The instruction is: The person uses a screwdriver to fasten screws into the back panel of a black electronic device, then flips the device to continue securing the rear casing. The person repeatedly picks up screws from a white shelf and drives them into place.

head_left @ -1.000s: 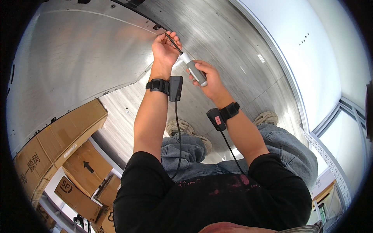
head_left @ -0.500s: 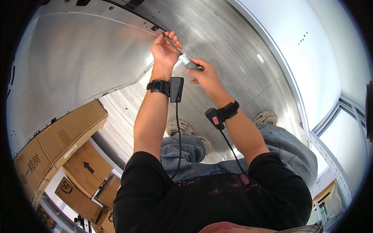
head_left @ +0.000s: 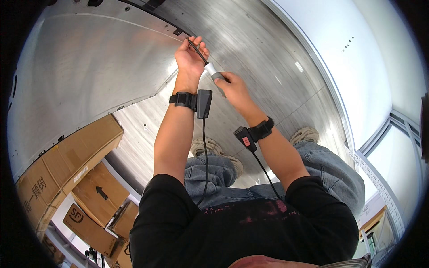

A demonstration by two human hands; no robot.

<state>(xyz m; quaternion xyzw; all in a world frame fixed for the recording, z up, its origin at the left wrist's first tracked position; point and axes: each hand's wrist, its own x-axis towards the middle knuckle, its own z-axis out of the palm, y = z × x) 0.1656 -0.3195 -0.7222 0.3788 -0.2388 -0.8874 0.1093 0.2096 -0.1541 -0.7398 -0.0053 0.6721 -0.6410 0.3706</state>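
Observation:
A screwdriver (head_left: 211, 69) with a grey and white handle and a long dark shaft runs slantwise between my hands. My right hand (head_left: 232, 88) is closed round its handle. Palm up, my left hand (head_left: 190, 58) curls its fingers about the far end of the shaft, at the edge of a large silver metal panel (head_left: 103, 58). The shaft tip meets that edge near the left fingertips; what sits right at the tip is too small to make out. A small black tab (head_left: 178, 31) is on the panel's rim just beyond my left hand.
Cardboard boxes (head_left: 102, 192) are stacked at the lower left, beside the panel. Along the right stands a white wall (head_left: 357, 67) with a metal frame at its foot. Grey wood-look flooring (head_left: 272, 58) lies below. Each wrist wears a black strapped device (head_left: 203, 103) with a cable.
My right hand has turned and closed more fully round the screwdriver handle, its fingers less spread than before. My left hand stays almost in place.

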